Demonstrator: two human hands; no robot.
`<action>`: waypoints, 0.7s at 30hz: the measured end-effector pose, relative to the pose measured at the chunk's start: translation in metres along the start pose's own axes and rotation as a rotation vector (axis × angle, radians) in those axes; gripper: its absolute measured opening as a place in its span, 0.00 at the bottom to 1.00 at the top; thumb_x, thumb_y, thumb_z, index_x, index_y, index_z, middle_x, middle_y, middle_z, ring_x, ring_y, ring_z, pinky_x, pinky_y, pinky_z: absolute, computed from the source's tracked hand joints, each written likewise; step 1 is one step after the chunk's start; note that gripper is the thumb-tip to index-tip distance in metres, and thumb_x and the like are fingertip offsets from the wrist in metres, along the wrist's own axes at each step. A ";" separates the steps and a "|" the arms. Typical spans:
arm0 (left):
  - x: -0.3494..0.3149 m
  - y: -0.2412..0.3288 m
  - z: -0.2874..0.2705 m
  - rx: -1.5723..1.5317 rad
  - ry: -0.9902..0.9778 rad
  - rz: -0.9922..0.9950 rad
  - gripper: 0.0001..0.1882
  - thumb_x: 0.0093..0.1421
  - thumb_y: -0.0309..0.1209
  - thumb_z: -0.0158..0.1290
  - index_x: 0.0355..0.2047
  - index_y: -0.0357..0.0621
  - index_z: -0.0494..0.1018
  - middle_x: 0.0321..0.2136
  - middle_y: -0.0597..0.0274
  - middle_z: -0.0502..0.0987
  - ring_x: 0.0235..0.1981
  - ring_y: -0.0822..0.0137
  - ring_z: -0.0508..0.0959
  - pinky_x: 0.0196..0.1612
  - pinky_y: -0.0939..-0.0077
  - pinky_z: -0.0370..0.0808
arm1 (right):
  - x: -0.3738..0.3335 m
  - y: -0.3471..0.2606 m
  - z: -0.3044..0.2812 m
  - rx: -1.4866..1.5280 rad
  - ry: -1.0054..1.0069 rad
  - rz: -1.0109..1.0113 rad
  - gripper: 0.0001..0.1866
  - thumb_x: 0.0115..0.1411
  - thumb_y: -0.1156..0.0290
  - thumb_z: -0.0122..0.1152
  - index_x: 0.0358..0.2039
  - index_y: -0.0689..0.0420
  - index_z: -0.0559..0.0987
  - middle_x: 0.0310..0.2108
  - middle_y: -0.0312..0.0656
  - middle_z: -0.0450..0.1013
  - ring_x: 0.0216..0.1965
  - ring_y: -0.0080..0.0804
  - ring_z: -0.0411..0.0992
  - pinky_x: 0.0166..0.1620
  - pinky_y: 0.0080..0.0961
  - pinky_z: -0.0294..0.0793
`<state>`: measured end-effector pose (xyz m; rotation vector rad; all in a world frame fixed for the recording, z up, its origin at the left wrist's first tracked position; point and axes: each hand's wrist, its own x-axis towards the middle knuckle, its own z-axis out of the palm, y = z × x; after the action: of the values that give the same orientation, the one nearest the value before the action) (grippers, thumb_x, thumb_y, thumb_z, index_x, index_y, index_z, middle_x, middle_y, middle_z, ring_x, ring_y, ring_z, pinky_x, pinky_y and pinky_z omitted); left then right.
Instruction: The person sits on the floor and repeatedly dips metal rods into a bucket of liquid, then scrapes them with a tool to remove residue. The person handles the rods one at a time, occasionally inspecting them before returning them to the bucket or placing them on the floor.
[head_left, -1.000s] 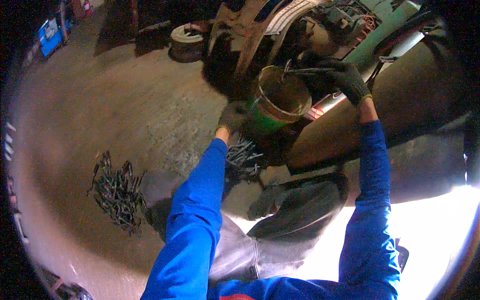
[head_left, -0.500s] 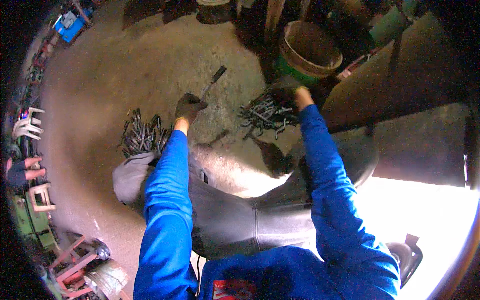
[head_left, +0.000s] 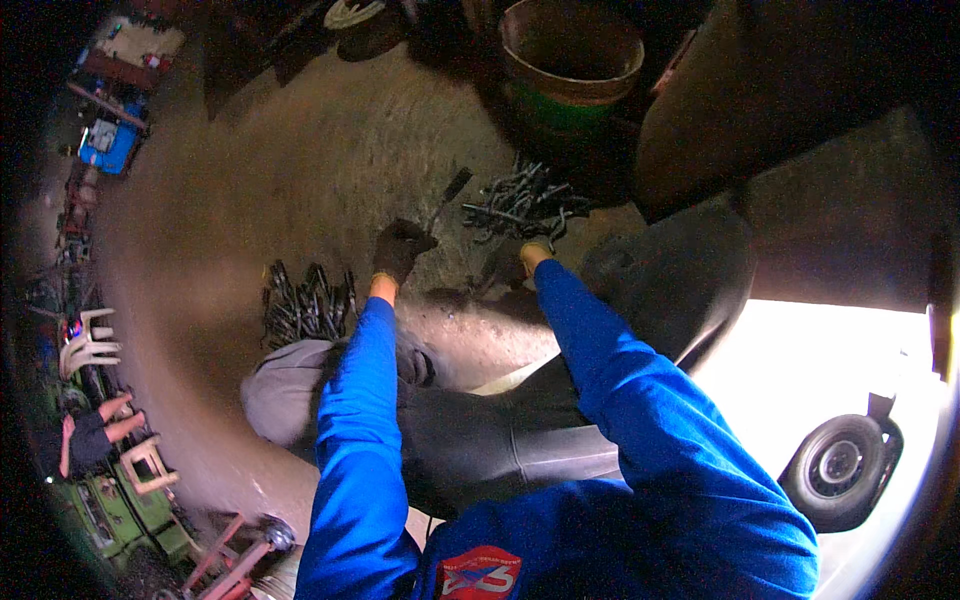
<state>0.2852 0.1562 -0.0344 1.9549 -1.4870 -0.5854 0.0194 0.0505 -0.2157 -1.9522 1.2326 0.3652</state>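
My left hand (head_left: 405,245), in a dark work glove, is closed around a thin metal rod with a thicker dark end (head_left: 456,186). The rod slants up and to the right above the floor. My right hand (head_left: 512,262), also gloved, is low beside the near edge of a loose pile of dark, bent metal pieces (head_left: 525,205). Shadow swallows its fingers, so I cannot make out their grip. Another bunch of dark metal pieces (head_left: 305,305) stands closely packed at the left, by my left knee.
A large drum (head_left: 575,90), brown at the rim and green below, stands beyond the loose pile. A big dark panel (head_left: 770,120) fills the far right. At the right lies a wheel (head_left: 840,470). Plastic stools (head_left: 148,465), green machinery (head_left: 110,515) and another person (head_left: 95,440) are at the left.
My right hand has moved left and nearer to me, from the pile's right side to its near edge. My left hand still holds the rod. The whole view has shifted.
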 end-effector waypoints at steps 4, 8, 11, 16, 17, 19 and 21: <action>0.025 0.111 -0.015 -0.406 -0.061 -0.037 0.12 0.41 0.25 0.66 0.24 0.44 0.73 0.27 0.64 0.76 0.32 0.69 0.75 0.39 0.72 0.72 | 0.012 0.028 0.029 -0.005 0.000 0.074 0.16 0.56 0.69 0.49 0.42 0.59 0.79 0.41 0.44 0.75 0.40 0.36 0.74 0.43 0.33 0.73; 0.037 0.157 -0.073 -0.255 -0.052 0.152 0.12 0.41 0.23 0.65 0.24 0.43 0.72 0.26 0.64 0.76 0.31 0.69 0.75 0.38 0.73 0.72 | 0.032 0.004 0.048 0.003 0.007 0.042 0.16 0.56 0.68 0.49 0.42 0.59 0.79 0.41 0.45 0.75 0.41 0.37 0.74 0.44 0.34 0.73; 0.028 0.208 -0.122 -0.451 -0.106 -0.056 0.13 0.41 0.22 0.65 0.24 0.43 0.71 0.26 0.65 0.76 0.31 0.70 0.75 0.37 0.74 0.71 | 0.039 0.001 0.061 -0.003 0.003 0.025 0.17 0.56 0.68 0.48 0.42 0.58 0.79 0.42 0.45 0.75 0.41 0.38 0.74 0.44 0.35 0.73; 0.011 0.205 -0.175 -0.128 -0.014 -0.071 0.07 0.49 0.23 0.57 0.30 0.40 0.73 0.32 0.60 0.78 0.37 0.67 0.77 0.38 0.72 0.76 | 0.048 -0.018 0.077 -0.011 -0.006 -0.016 0.17 0.56 0.67 0.47 0.41 0.58 0.79 0.42 0.45 0.75 0.42 0.40 0.74 0.45 0.37 0.73; 0.004 0.205 -0.183 -0.065 -0.012 -0.051 0.07 0.53 0.24 0.53 0.34 0.39 0.74 0.35 0.58 0.78 0.40 0.66 0.78 0.40 0.70 0.79 | 0.049 -0.022 0.080 -0.017 -0.011 -0.019 0.17 0.56 0.67 0.47 0.41 0.58 0.79 0.43 0.45 0.75 0.42 0.40 0.74 0.45 0.37 0.73; -0.010 0.214 -0.202 -0.166 0.034 -0.044 0.09 0.46 0.21 0.60 0.29 0.41 0.74 0.30 0.61 0.78 0.34 0.68 0.77 0.37 0.73 0.74 | 0.051 -0.029 0.086 -0.020 -0.017 -0.035 0.17 0.56 0.67 0.47 0.41 0.58 0.80 0.43 0.46 0.75 0.42 0.41 0.74 0.45 0.37 0.73; -0.020 0.222 -0.220 -0.093 0.069 -0.013 0.10 0.42 0.20 0.62 0.26 0.41 0.74 0.28 0.62 0.78 0.31 0.69 0.76 0.36 0.74 0.72 | 0.051 -0.033 0.088 -0.033 -0.021 -0.042 0.17 0.56 0.66 0.47 0.41 0.58 0.80 0.43 0.46 0.75 0.42 0.41 0.74 0.45 0.38 0.73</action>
<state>0.2721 0.1777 0.2780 1.8957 -1.3810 -0.5763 0.0866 0.0908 -0.2887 -1.9941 1.1773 0.3865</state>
